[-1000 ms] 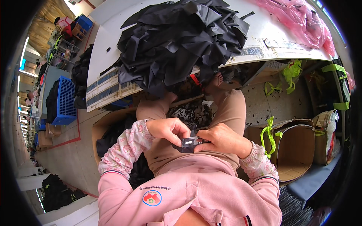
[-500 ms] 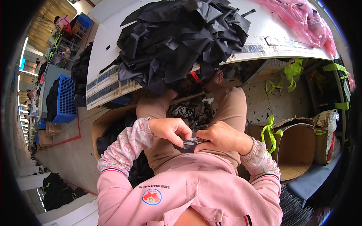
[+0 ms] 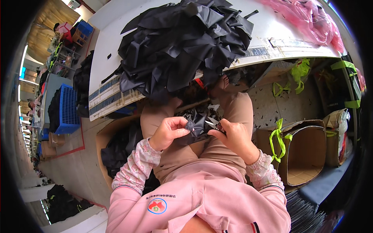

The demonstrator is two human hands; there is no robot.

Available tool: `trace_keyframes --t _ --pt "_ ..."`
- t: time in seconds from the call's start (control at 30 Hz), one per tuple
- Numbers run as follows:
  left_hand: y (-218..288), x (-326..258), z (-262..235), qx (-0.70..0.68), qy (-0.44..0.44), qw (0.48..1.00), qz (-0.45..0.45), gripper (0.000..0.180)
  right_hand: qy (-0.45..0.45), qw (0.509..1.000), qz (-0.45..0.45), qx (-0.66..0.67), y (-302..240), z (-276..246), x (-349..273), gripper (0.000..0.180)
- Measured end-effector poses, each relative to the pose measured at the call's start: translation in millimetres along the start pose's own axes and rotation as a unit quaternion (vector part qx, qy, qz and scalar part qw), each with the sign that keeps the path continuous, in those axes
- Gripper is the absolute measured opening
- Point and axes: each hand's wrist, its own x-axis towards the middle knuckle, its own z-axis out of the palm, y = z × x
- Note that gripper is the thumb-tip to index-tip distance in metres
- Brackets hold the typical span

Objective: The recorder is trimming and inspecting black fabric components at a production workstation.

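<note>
Above my lap, my left hand pinches the edge of a black fabric piece between thumb and fingers. A small dark square patch shows at the pinched end. My right hand is closed around a pair of small scissors, their handles mostly hidden in the fingers. The bright blades point left toward the fabric and look slightly apart; whether they touch it I cannot tell. A large heap of black fabric pieces covers the middle of the white table ahead and hangs over its near edge.
Left of my legs stands a cardboard box with black fabric inside. An open cardboard box with a neon-green tie is at the right. Pink plastic lies on the table's right. A blue crate stands far left. Black scraps litter the floor.
My hands have moved apart and forward from close to my waist. The scissors' blades now show clear of the fabric, and the black piece hangs more open from my left hand.
</note>
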Motion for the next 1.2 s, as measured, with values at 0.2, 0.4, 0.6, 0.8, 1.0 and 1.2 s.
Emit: trace_keyframes --t 0.2,0.4,0.6,0.8,1.0,1.2 --pt "0 -1 14 0.046 0.040 0.995 0.083 0.011 0.021 0.993 -0.089 0.070 -25 3 4 0.040" --pt "1 -1 18 0.101 0.020 0.987 0.123 0.011 0.006 0.993 -0.095 0.064 -33 2 8 0.039" --pt "2 -1 19 0.137 0.019 0.981 0.136 0.010 -0.064 0.991 -0.038 0.110 -31 -8 10 0.044" --pt "3 -3 21 0.139 0.015 0.981 0.132 0.010 -0.032 0.990 -0.072 0.120 -29 -1 9 0.044" --pt "-1 -5 21 0.125 0.015 0.984 0.123 0.011 -0.011 0.995 -0.089 0.047 -33 -1 9 0.040" --pt "1 -6 19 0.163 0.045 0.977 0.133 0.010 0.013 0.994 -0.102 0.030 -27 0 9 0.041"
